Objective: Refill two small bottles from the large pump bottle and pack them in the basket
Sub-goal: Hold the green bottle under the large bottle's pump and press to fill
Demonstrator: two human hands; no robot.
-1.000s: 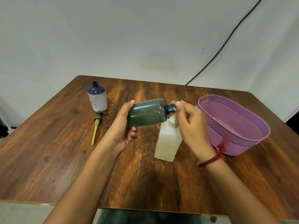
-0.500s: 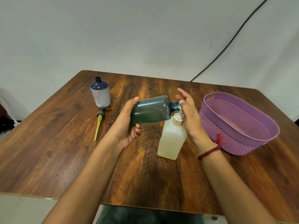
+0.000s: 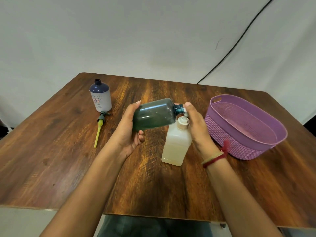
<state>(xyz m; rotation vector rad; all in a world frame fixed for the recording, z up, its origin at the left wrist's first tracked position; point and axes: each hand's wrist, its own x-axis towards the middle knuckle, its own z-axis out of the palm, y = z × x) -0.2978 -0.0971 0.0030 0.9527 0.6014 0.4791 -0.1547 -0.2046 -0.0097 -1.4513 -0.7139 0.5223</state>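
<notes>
So the dark green small bottle (image 3: 153,114) is up in the air over the middle of the counter (image 3: 51,159), tipped nearly sideways with its open neck pointing right, pretty much touching the nozzle of the large pump bottle (image 3: 177,142). The left hand (image 3: 130,132) has it by the base end, grip clamped around the body with the thumb on top and the fingers curled underneath. The right hand (image 3: 196,124) is wrapped over the pump head, thumb up by the green bottle's neck; its grip looks closed on the pump top, though the pump head itself is mostly hidden behind the fingers. There's a red thread band (image 3: 215,157) on that wrist.

The pump bottle stands upright on the counter, roughly centre, a squarish translucent thing with pale yellowish liquid in the lower part.

Over toward the far left corner sits the second small bottle (image 3: 100,96), white body with a navy shoulder, upright, cap off. Just in front of it a loose pump top with a yellow dip tube (image 3: 99,129) lies flat on the wood, tube pointing toward the near edge.

Along the right side of the counter is the purple plastic basket (image 3: 227,142), oval, woven-look walls, nothing I can see inside it. A black cable (image 3: 239,40) runs across the white backdrop behind.
</notes>
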